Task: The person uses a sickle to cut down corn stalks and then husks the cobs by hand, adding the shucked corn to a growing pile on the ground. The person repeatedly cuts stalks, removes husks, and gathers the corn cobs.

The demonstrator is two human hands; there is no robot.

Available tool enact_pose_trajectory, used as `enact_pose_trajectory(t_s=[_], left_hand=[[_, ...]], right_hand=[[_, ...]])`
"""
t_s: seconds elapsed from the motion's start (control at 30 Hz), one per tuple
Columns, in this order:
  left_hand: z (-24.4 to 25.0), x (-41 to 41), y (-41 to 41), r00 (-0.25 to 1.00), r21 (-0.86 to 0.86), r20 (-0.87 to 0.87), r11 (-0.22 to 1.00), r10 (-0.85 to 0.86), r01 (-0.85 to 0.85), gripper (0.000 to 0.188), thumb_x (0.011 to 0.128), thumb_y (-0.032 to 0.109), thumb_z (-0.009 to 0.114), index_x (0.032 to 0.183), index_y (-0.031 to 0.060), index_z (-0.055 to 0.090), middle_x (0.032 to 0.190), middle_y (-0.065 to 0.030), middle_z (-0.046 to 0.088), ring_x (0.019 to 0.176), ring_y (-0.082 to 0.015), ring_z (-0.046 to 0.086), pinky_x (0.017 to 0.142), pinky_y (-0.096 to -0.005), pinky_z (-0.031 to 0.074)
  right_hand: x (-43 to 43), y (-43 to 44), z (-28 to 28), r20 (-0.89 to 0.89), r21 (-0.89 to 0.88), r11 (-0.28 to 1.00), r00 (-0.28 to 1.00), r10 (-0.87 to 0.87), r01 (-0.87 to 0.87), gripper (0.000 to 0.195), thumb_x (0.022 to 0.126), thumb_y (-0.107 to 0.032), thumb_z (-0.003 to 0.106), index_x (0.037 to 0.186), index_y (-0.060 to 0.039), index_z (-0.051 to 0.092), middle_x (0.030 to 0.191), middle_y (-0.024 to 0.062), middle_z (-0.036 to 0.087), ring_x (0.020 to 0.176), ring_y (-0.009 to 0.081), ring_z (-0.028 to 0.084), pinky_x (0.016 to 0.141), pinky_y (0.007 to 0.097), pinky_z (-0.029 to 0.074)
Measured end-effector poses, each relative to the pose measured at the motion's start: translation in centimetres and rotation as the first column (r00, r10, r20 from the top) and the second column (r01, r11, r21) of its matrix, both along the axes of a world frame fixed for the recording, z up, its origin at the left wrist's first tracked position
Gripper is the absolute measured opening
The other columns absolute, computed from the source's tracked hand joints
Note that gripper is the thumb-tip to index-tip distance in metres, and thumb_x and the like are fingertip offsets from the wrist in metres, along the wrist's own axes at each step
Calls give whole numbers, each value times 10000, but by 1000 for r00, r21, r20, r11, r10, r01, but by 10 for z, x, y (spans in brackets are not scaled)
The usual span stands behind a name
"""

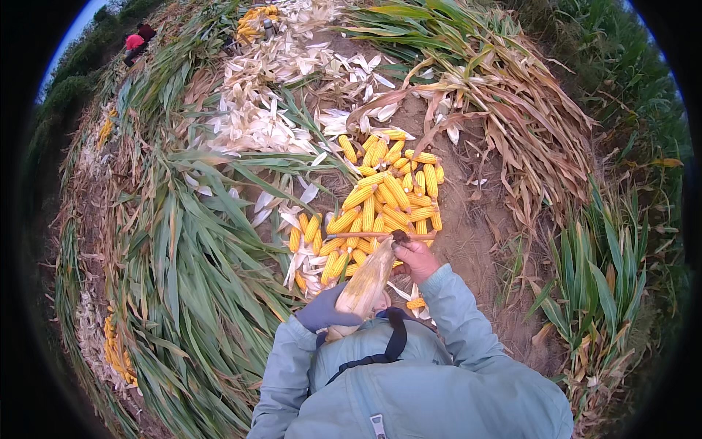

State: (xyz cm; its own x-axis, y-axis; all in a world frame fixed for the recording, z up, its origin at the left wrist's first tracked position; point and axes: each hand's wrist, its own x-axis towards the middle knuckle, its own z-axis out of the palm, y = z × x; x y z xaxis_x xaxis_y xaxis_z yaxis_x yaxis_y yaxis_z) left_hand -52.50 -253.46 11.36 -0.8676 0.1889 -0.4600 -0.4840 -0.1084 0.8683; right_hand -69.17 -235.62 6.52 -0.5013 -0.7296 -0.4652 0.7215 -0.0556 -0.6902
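An ear of corn in its dry, pale husk (pixel 364 282) slants across my lap. My left hand (pixel 328 310), in a grey glove, grips its lower part. At the upper end, my bare right hand (pixel 419 262) pinches the husk tip beside a tuft of dark corn silk (pixel 400 237). Just beyond lies a heap of husked yellow corn ears (pixel 392 192). A thin reddish-brown stick (pixel 351 235) rests across that heap. Near my right forearm, a yellow ear (pixel 415 303) shows among pale husk leaves.
Cut green cornstalks (pixel 203 263) lie to the left, drier stalks (pixel 526 131) at upper right. Stripped husks (pixel 263 120) cover ground ahead. Farther off are another corn pile (pixel 255 22), a metallic flask (pixel 269 28) and a person in red (pixel 134 43). Leafy plants (pixel 598 280) stand right.
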Motion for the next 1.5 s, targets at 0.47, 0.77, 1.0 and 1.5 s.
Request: enact_pose_trajectory(t_s=[0.47,0.77,1.0,1.5], left_hand=[[-4,-39,44,961,-760,-276,616,-15,-209,785,578,303,730,1229,35,386,1070,-179,520,1001,-312,499,855,-361,399],[-22,-86,65,726,-470,-626,604,286,-643,791,686,241,697,1295,1,254,1254,-158,375,1154,-237,389,938,-345,347],[-17,-106,46,715,-156,-370,719,593,-677,467,809,265,554,1197,26,454,1112,-118,518,997,-154,480,854,-264,380],[-48,-123,61,676,-274,-425,627,602,-729,597,680,279,709,1140,-2,452,1067,-165,510,975,-226,511,843,-307,412]], right_hand=[[-11,-9,-12,-117,100,850,855,-506,517,190,817,-52,490,979,19,558,844,48,573,800,136,554,651,278,494],[-11,-36,-3,55,-225,765,792,-608,603,209,808,-15,508,1015,-8,536,917,115,611,853,206,604,748,300,496],[-12,-35,9,224,-213,789,815,-535,576,274,789,1,455,1047,-56,529,944,58,595,785,157,566,629,279,455],[-12,-32,10,347,-137,802,786,-511,582,281,775,18,386,1042,-32,460,796,64,548,576,105,486,421,203,316]])
